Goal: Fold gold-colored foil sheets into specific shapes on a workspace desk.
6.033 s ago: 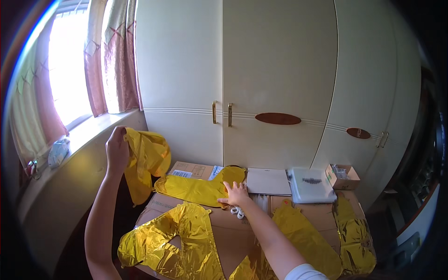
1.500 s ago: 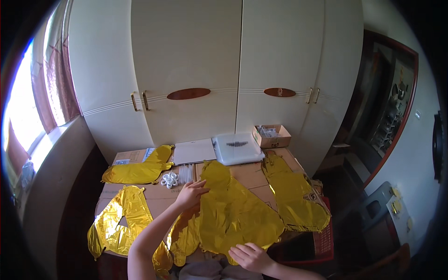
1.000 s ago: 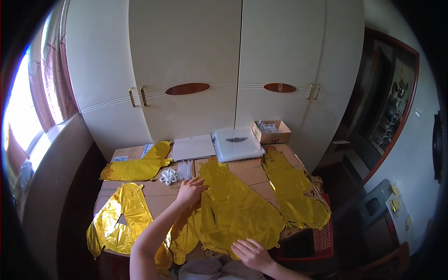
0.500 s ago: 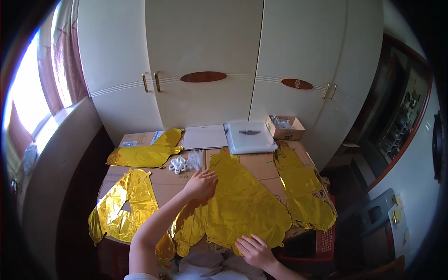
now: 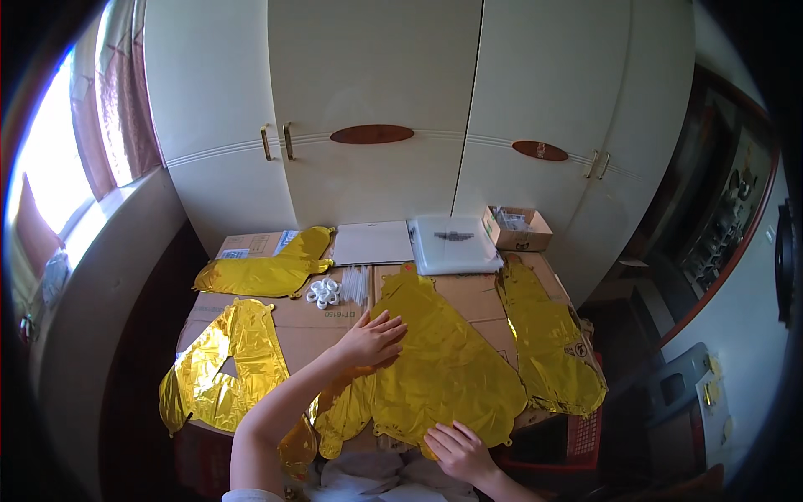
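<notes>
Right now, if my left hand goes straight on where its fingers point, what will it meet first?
Most likely the large middle gold foil, which lies under your left hand; whether they touch is hard to judge. Farther along come cardboard and perhaps the right gold foil.

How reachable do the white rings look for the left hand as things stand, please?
Probably yes: the left hand is open over the large gold foil piece, and only cardboard shows between it and the white rings; the clear sticks lie beside them.
</notes>
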A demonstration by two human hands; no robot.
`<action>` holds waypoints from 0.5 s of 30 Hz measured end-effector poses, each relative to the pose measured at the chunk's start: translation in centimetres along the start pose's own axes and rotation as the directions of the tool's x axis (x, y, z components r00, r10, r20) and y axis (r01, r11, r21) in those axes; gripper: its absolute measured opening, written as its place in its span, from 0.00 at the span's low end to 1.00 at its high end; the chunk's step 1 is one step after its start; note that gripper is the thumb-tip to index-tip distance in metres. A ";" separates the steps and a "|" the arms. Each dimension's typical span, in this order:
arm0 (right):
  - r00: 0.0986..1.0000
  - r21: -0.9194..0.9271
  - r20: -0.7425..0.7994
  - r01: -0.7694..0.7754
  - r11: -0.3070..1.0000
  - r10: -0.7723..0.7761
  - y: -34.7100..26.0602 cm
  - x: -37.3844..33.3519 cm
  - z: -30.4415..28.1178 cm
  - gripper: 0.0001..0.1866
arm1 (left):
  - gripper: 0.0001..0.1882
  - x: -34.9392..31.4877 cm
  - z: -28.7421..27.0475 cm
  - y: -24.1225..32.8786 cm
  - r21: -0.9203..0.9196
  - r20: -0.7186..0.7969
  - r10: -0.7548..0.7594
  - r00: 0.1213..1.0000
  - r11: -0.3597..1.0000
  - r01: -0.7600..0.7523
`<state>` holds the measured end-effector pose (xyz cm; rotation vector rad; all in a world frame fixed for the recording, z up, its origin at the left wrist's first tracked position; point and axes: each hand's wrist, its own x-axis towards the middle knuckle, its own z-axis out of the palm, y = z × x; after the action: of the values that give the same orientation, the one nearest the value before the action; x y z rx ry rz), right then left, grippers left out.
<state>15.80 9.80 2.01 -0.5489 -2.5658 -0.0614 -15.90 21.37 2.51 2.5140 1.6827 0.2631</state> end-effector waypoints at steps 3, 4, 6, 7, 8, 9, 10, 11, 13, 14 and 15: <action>0.999 0.049 -0.005 -0.047 0.998 0.047 0.1 0.0 -0.2 0.14 | 0.30 0.0 0.1 -0.5 -0.060 -0.006 -0.020 1.000 0.998 0.020; 0.996 0.083 -0.019 -0.086 0.993 0.088 0.1 -0.1 -0.3 0.15 | 0.30 -0.1 -0.1 -0.6 -0.080 -0.019 -0.034 0.999 0.996 0.032; 0.985 0.149 -0.043 -0.162 0.976 0.170 0.2 0.0 -0.4 0.15 | 0.30 0.1 -0.6 -0.9 -0.119 -0.044 -0.060 0.997 0.991 0.055; 0.982 0.170 -0.052 -0.169 0.971 0.180 0.3 0.1 -0.5 0.15 | 0.30 0.1 -1.0 -1.1 -0.145 -0.050 -0.086 0.995 0.986 0.078; 0.980 0.191 -0.061 -0.177 0.965 0.191 0.3 0.3 -0.8 0.16 | 0.30 0.0 -1.4 -1.2 -0.171 -0.055 -0.111 0.992 0.980 0.101; 0.977 0.212 -0.071 -0.184 0.960 0.203 0.4 0.5 -1.0 0.16 | 0.30 -0.1 -1.8 -1.3 -0.196 -0.059 -0.136 0.989 0.973 0.122; 0.978 0.206 -0.071 -0.177 0.962 0.195 0.4 0.7 -1.1 0.16 | 0.29 -0.2 -2.0 -1.5 -0.210 -0.076 -0.159 0.984 0.968 0.140; 0.980 0.199 -0.070 -0.169 0.965 0.187 0.4 0.9 -1.3 0.16 | 0.29 -0.3 -2.1 -1.9 -0.224 -0.092 -0.182 0.979 0.962 0.158; 0.980 0.195 -0.075 -0.169 0.966 0.186 0.3 1.0 -1.4 0.16 | 0.28 -0.5 -2.4 -2.4 -0.279 -0.132 -0.220 0.966 0.944 0.177; 0.978 0.197 -0.080 -0.174 0.965 0.192 0.3 1.0 -1.5 0.16 | 0.28 -0.6 -2.5 -2.7 -0.318 -0.155 -0.237 0.959 0.931 0.179; 0.976 0.199 -0.085 -0.179 0.963 0.199 0.2 1.0 -1.5 0.16 | 0.28 -0.8 -2.7 -3.0 -0.357 -0.177 -0.256 0.950 0.917 0.180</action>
<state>15.78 10.15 3.82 -0.6939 -2.3731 0.2148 -19.46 21.72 4.50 2.0901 1.7961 0.7637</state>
